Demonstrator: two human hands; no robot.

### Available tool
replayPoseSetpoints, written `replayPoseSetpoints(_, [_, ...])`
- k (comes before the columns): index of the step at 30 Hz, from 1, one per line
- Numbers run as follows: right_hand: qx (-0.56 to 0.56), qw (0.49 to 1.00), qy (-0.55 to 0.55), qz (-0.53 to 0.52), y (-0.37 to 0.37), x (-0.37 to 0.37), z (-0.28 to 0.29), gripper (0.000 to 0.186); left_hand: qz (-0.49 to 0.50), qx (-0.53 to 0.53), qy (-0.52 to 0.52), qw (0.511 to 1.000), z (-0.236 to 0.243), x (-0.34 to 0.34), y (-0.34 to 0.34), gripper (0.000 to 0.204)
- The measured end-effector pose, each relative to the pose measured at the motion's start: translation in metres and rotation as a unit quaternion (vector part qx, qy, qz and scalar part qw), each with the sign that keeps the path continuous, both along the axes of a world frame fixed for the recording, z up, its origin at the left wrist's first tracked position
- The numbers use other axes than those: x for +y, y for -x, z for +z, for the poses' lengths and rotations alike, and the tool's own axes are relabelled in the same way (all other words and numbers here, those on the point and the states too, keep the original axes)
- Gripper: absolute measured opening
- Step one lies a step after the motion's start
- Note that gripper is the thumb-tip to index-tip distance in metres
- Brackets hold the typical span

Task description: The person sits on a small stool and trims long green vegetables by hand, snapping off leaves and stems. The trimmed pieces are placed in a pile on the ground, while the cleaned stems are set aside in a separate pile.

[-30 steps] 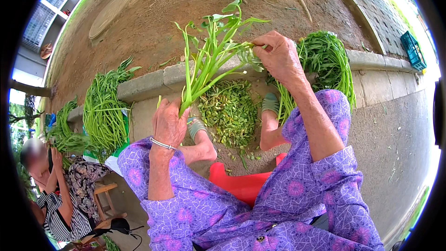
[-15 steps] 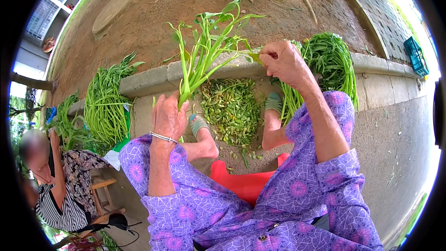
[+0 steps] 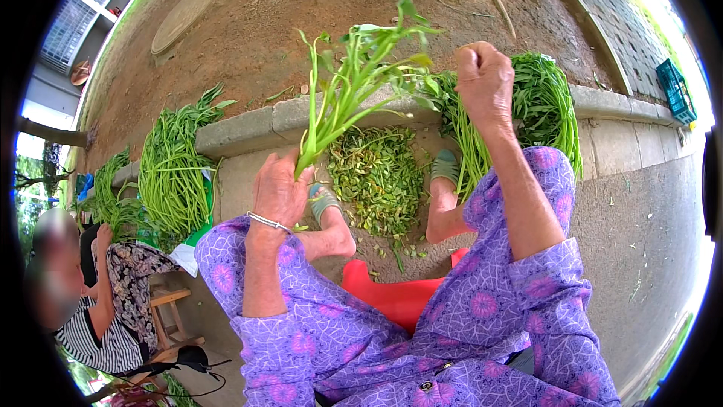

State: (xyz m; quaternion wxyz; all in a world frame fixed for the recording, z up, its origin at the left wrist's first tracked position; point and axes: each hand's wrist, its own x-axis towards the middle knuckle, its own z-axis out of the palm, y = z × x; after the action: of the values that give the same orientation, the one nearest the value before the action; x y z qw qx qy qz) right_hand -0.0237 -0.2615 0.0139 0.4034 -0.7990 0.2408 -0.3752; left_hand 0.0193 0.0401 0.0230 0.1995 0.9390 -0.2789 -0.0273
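My left hand (image 3: 277,190) is wrapped round the lower stems of a bunch of water spinach (image 3: 335,109), which fans upward and away to the right. My right hand (image 3: 486,79) is a closed fist held to the right of the leafy tops, apart from them. Whatever its fingers may hold is hidden. Between my feet on the pavement lies a pile of plucked leaves and stem bits (image 3: 376,181), green and yellowish. Behind my right hand a large heap of water spinach (image 3: 542,102) rests against the kerb.
Another water spinach heap (image 3: 173,173) stands at the left by the stone kerb (image 3: 248,130). A person in a striped top (image 3: 102,339) sits at the far left near a wooden stool (image 3: 169,309). I sit on a red stool (image 3: 392,298). A teal crate (image 3: 675,91) is far right.
My right hand has moved up and right, away from the bunch, and the yellowish leaf it pinched no longer shows. The bunch has swung slightly right. The seated person's arm has lowered.
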Motion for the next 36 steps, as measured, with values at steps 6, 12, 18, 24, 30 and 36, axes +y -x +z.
replayPoseSetpoints(6, [0.036,0.975,-0.081,0.202,0.013,0.017,0.011,0.022,-0.016,0.0,0.021,1.0,-0.003,0.009,-0.005,0.031])
replayPoseSetpoints(12, [0.013,0.967,0.007,0.254,0.013,0.027,0.007,0.015,0.013,0.017,-0.003,1.0,0.001,0.004,-0.001,0.027])
replayPoseSetpoints(18, [0.034,0.977,0.105,0.18,0.005,0.032,0.002,0.018,-0.026,-0.01,0.0,1.0,-0.009,0.002,0.001,0.022])
replayPoseSetpoints(24, [0.111,0.968,0.145,0.173,0.004,0.027,0.001,0.021,-0.061,-0.007,0.005,0.998,-0.007,0.0,0.005,0.022])
replayPoseSetpoints(30, [0.079,0.966,0.153,0.194,0.006,0.024,-0.001,0.024,-0.068,-0.024,0.002,0.997,-0.007,0.0,0.006,0.017])
replayPoseSetpoints(36, [0.14,0.967,0.059,0.206,0.01,0.024,0.008,0.017,-0.03,-0.022,-0.04,0.998,-0.009,0.004,0.0,0.021])
